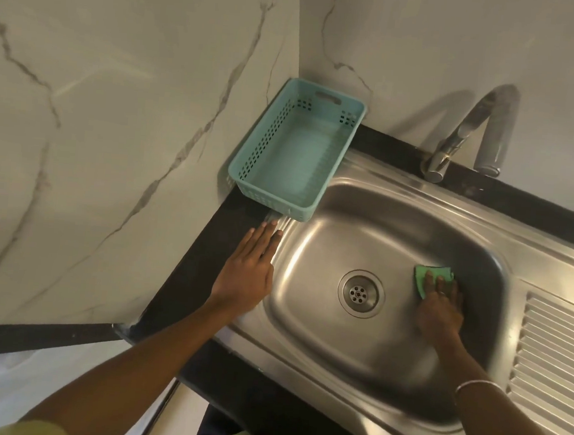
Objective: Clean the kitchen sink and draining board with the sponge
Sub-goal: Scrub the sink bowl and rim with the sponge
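Observation:
A stainless steel sink (356,229) with a round drain (359,293) fills the middle of the view. Its ribbed draining board (557,345) lies at the right edge. A green sponge (427,275) lies on the basin floor, right of the drain. My right hand (440,306) presses down on the sponge with its fingers laid over it. My left hand (249,269) rests flat with straight fingers on the sink's left rim, holding nothing.
A teal plastic basket (294,152), with nothing in it, stands at the sink's back left corner against the marble wall. A chrome tap (456,141) rises behind the basin. Dark counter (208,245) borders the sink at left and front.

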